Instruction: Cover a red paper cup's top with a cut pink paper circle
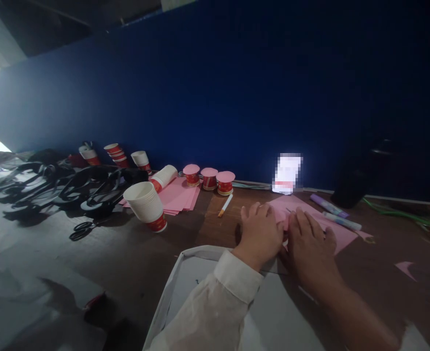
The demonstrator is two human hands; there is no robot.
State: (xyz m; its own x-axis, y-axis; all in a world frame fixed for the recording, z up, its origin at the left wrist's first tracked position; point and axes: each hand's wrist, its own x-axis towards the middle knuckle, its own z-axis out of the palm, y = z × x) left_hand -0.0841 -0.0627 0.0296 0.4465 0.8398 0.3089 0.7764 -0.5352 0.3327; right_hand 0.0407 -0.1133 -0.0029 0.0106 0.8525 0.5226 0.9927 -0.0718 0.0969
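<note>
My left hand [259, 233] and my right hand [309, 243] rest side by side on a pink sheet of paper [341, 234] lying on the brown table. Both hands have their fingers bent down onto the paper, pressing it where they meet. Whether anything small is pinched between them is hidden. A white sleeve covers my left forearm. Under my wrists lies a white tray-like board [185, 278].
A stack of white-and-red paper cups [145, 204] lies tilted at left, near pink sheets [180, 195] and three pink-capped cups [209, 178]. Scissors [81, 229], a pencil [225, 205], two glue sticks [333, 213], pink scraps [404, 268] and dark headgear [72, 187] lie around.
</note>
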